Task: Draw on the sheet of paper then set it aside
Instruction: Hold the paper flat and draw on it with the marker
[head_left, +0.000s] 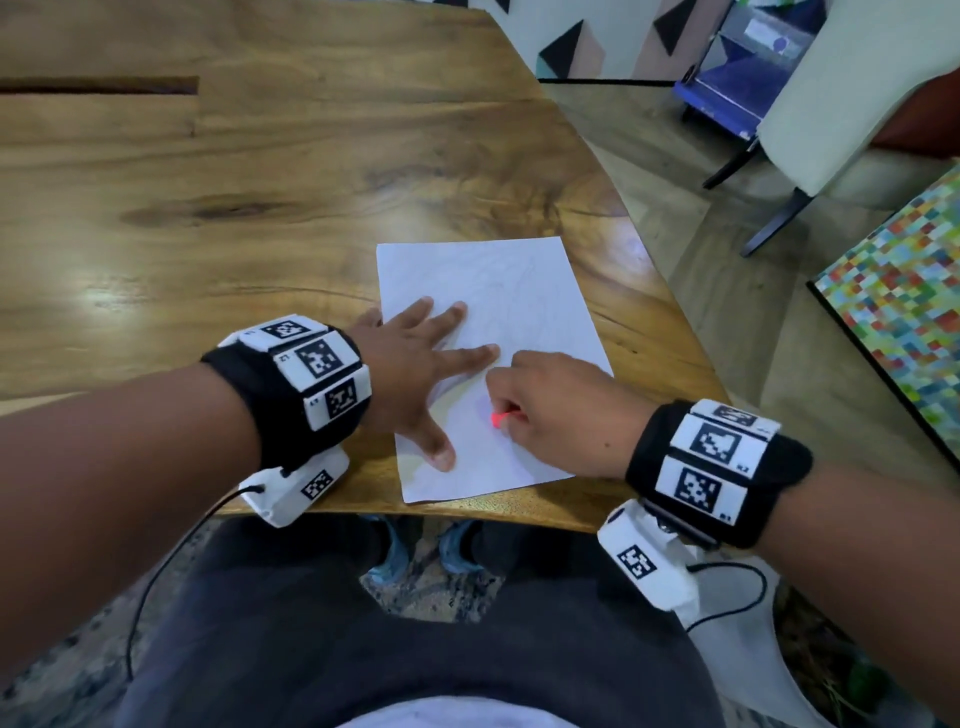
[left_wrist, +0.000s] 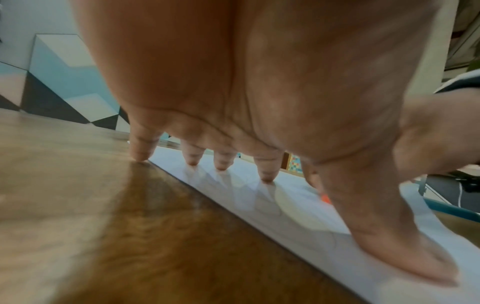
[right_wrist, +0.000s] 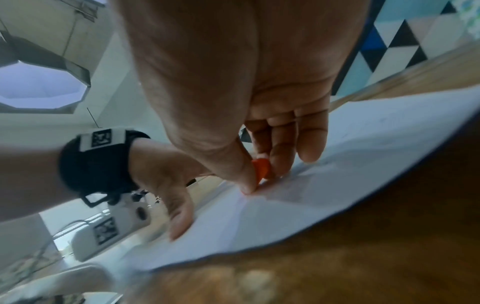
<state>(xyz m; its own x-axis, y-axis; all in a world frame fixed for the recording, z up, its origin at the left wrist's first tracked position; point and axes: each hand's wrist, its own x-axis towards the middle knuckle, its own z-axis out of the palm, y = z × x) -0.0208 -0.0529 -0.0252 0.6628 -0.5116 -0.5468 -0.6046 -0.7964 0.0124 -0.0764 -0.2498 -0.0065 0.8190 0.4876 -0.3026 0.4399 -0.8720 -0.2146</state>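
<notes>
A white sheet of paper (head_left: 519, 296) lies near the front right corner of the wooden table (head_left: 260, 182), with faint lines on it. My left hand (head_left: 415, 369) lies flat on the sheet's left side, fingers spread and straight, pressing it down; its fingertips (left_wrist: 265, 179) touch the sheet of paper (left_wrist: 298, 216). My right hand (head_left: 550, 410) pinches a short orange-red crayon (head_left: 500, 419) between thumb and fingers, tip down on the lower middle of the sheet. In the right wrist view the crayon (right_wrist: 260, 168) meets the paper (right_wrist: 337, 174) just under the thumb.
The table's front edge (head_left: 467, 514) runs just below the sheet, and its right edge slants close beside the paper. A pale chair (head_left: 831, 119) and a multicoloured mosaic panel (head_left: 904, 312) stand on the floor to the right. Bare wood stretches left and behind the sheet.
</notes>
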